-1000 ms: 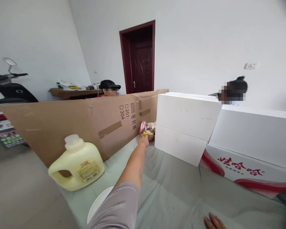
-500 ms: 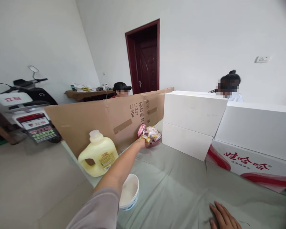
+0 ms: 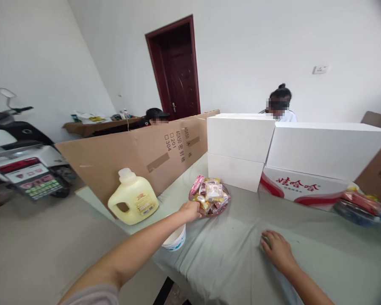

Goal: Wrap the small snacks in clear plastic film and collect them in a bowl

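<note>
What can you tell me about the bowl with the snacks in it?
The bowl looks see-through with a reddish tint, maybe plastic. It's roughly upright, heaped with wrapped snacks, and the left hand holds its near-left edge. It's in front of the white boxes; I can't tell whether it's resting on the green cloth.

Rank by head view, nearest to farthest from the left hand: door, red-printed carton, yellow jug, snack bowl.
1. Snack bowl, its rim in the left hand.
2. Yellow jug, to the hand's left.
3. Red-printed carton, to the right.
4. Door, in the far wall.
</note>
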Demonstrator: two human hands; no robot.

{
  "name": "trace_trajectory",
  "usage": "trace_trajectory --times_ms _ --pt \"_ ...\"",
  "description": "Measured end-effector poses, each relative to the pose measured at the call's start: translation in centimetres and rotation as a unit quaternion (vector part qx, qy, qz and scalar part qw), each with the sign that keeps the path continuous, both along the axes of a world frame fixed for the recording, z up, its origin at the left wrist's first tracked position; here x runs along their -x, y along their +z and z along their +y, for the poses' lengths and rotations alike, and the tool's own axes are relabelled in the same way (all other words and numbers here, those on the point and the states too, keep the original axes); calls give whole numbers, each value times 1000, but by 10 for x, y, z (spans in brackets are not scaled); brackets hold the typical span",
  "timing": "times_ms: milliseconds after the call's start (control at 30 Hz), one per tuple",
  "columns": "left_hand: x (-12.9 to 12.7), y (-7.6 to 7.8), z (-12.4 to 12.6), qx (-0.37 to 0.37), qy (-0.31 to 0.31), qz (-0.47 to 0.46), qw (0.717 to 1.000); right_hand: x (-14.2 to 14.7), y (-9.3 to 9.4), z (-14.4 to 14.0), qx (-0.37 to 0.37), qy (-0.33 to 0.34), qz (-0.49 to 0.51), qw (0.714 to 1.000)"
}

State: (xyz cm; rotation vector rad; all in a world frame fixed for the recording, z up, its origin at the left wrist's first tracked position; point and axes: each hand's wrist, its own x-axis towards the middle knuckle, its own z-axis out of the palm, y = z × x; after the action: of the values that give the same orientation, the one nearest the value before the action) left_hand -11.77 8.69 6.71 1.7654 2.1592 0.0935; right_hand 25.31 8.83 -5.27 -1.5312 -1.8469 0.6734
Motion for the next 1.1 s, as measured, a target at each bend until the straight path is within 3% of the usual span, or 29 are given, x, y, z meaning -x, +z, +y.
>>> trace_trajectory --times_ms 100,233,333,433,533,600,667,733,867,1000,1100 --pt "-44 -1 -30 18 -68 0 998 9 12 0 49 -8 76 996" --pt "-87 2 -77 19 -158 -32 987 14 14 -19 135 1 167 977" --pt "-91 13 -94 71 -248 -118 959 5 13 -39 189 15 230 954" --pt "-74 30 -83 87 -234 -242 938 -12 15 -51 207 9 260 943" --pt "-60 38 -61 -36 -168 -231 958 -21 18 -58 101 10 180 978" --pt "-62 32 -51 -66 -197 -196 959 -18 20 -62 0 41 115 993" --pt "-74 18 -49 -47 -250 -189 948 -4 21 -66 -66 61 78 993" --pt "-90 1 -51 -45 -258 -198 945 16 21 -66 -94 17 64 993" --pt "-114 -24 -58 -82 -182 -232 952 54 25 -58 -122 -129 51 983" --pt "-117 -29 -61 -97 -172 -238 951 60 28 -57 -137 -168 64 974" --pt "-118 -26 -62 -87 -160 -224 957 51 26 -74 -170 -170 117 964"
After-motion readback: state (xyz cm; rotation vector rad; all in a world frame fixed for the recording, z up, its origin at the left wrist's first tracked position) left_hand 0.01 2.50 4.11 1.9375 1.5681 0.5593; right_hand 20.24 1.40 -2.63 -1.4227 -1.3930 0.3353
